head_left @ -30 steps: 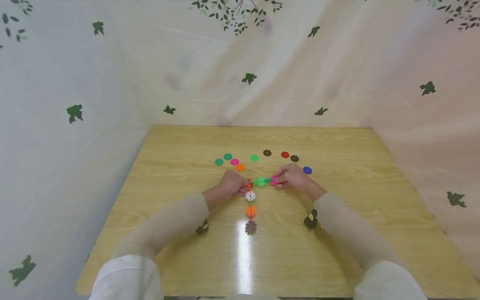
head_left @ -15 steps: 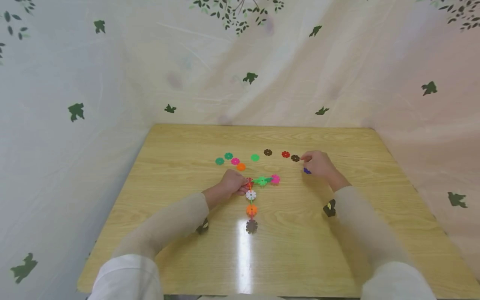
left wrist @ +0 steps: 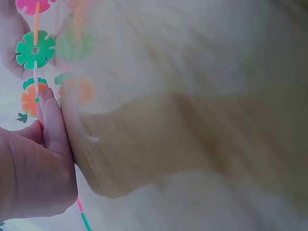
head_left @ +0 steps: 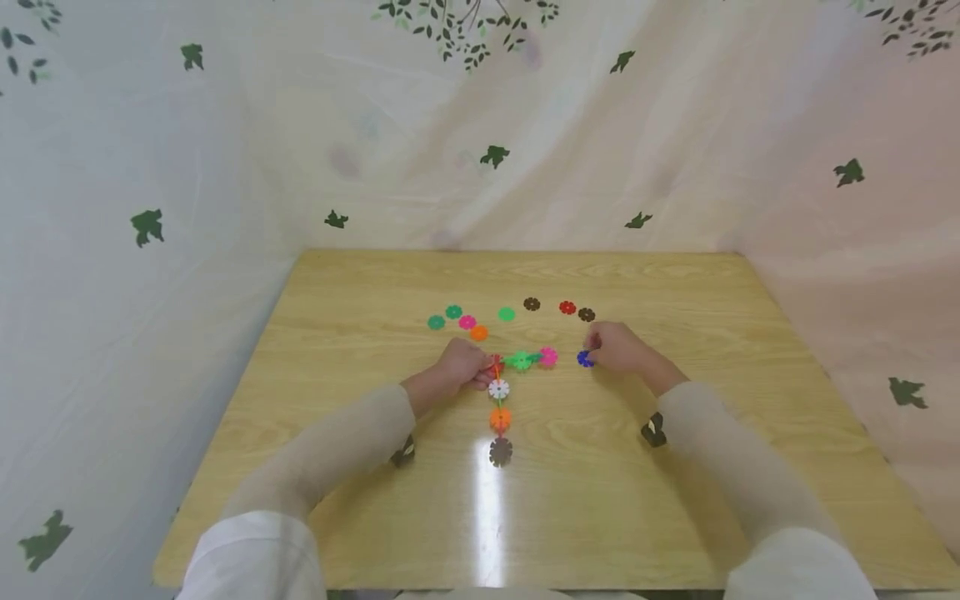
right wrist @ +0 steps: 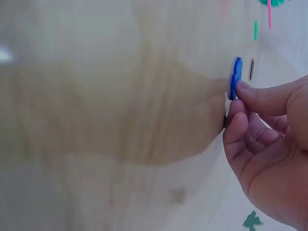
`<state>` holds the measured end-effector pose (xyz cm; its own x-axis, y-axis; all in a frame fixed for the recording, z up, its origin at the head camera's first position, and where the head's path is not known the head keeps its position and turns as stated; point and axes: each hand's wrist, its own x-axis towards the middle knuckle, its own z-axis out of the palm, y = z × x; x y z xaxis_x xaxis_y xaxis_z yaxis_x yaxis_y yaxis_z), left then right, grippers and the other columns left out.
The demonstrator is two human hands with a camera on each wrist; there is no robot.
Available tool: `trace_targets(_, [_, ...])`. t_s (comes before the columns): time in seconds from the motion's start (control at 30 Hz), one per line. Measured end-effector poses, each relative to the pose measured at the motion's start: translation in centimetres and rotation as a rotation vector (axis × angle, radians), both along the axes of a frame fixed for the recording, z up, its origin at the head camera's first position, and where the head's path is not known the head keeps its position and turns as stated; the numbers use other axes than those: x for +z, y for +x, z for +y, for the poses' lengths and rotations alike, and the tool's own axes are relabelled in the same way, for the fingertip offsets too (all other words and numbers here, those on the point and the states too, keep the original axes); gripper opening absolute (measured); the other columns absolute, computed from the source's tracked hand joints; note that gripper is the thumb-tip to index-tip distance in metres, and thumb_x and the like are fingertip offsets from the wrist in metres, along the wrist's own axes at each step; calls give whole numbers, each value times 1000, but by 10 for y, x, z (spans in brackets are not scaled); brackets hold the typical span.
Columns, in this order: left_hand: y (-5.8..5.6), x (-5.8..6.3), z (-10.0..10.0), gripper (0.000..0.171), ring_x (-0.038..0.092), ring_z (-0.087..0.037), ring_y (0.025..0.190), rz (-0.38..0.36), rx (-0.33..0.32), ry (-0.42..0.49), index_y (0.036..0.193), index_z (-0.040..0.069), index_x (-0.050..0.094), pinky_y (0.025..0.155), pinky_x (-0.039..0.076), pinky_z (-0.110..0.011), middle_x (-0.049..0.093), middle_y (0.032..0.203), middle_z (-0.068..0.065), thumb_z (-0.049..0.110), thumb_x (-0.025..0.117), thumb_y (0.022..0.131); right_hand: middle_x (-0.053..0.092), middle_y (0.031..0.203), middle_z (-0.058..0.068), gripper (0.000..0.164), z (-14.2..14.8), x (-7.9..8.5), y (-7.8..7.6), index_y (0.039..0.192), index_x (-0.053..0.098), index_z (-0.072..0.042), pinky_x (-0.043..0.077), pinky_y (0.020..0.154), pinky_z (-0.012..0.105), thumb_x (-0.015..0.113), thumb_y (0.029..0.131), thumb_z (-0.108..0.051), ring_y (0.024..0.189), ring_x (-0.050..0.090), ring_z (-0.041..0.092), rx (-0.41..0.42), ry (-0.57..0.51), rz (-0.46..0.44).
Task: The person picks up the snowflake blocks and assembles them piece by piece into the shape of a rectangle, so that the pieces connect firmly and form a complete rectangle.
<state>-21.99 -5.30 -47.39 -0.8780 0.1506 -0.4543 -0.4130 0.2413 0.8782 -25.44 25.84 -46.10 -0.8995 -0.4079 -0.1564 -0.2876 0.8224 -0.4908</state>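
Observation:
A joined chain of flower-shaped interlocking plastic discs lies mid-table in an L shape. My left hand (head_left: 456, 364) pinches the red disc (head_left: 496, 362) at its corner. A green disc (head_left: 521, 361) and a pink disc (head_left: 548, 357) run right from there. Toward me run a white disc (head_left: 498, 389), an orange disc (head_left: 500, 418) and a dark brown disc (head_left: 501, 452). Right of the pink end, my right hand (head_left: 621, 347) pinches a blue disc (head_left: 583, 358). In the right wrist view, the blue disc (right wrist: 235, 79) shows edge-on at the thumb tip.
Loose discs lie in an arc behind the chain: teal discs (head_left: 453, 312), a pink one (head_left: 467, 322), an orange one (head_left: 479, 332), a light green one (head_left: 507, 314), brown ones (head_left: 532, 304) and a red one (head_left: 567, 307). A patterned cloth (head_left: 480, 200) stands behind the wooden table (head_left: 360, 292).
My right hand let go of the chain's pink end, reached right to the blue disc, and has brought it left and nearer to me. The left hand stays on the red disc.

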Motion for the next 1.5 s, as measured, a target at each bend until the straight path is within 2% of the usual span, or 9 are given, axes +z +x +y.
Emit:
trace_targets(0.1, [0,-2,-1,14,65,-13,53,1,-8,6,92,-9,70,52,60,-24,69,71,-13,3,65,97,67,101,18,21,-11,-3,5,110,60,2,59,79,42,62,90,7,94,65,33,17,-28,0])
trace_targets(0.2, [0,-3,-1,14,65,-13,52,5,-16,19,92,-9,70,52,61,-24,69,70,-13,3,65,97,67,105,20,28,-14,-4,7,118,62,3,59,84,46,63,90,5,99,65,35,31,-19,13])
trace_targets(0.33, [1,-2,-1,12,65,-13,53,4,-12,31,93,-9,70,53,61,-25,69,70,-12,2,65,96,63,101,17,23,-17,-2,9,108,67,3,56,88,48,72,85,-1,97,61,33,70,13,6])
trace_targets(0.47, [2,-1,-1,13,64,-13,52,5,-2,19,92,-8,70,53,61,-25,69,71,-13,2,65,96,60,91,11,16,-22,0,14,95,64,1,56,79,40,75,85,-4,86,57,26,90,15,-28])
trace_targets(0.67, [3,-3,0,12,65,-14,54,-1,-2,9,91,-8,69,54,61,-26,69,72,-14,2,64,96,61,83,5,17,-27,-5,20,90,58,-6,51,66,30,75,88,-5,77,55,20,20,-127,-40])
trace_targets(0.87, [4,-3,1,10,63,-13,51,2,12,13,91,-8,69,52,61,-25,68,69,-13,0,64,96,68,87,5,15,-30,-11,23,88,60,-8,55,70,31,74,89,-4,81,62,21,-39,-217,9])
trace_targets(1.07, [5,-1,2,11,64,-13,52,13,15,12,92,-8,69,54,62,-26,68,71,-13,1,65,95,66,84,4,15,-31,-9,23,87,61,-9,51,67,32,75,89,-4,78,58,21,-59,-215,44])
trace_targets(1.5, [3,-2,-1,13,66,-13,55,19,2,13,94,-9,70,55,62,-26,69,72,-12,4,66,97,66,82,2,16,-36,-11,20,84,61,-9,52,70,32,75,88,-2,78,58,20,-11,-179,84])
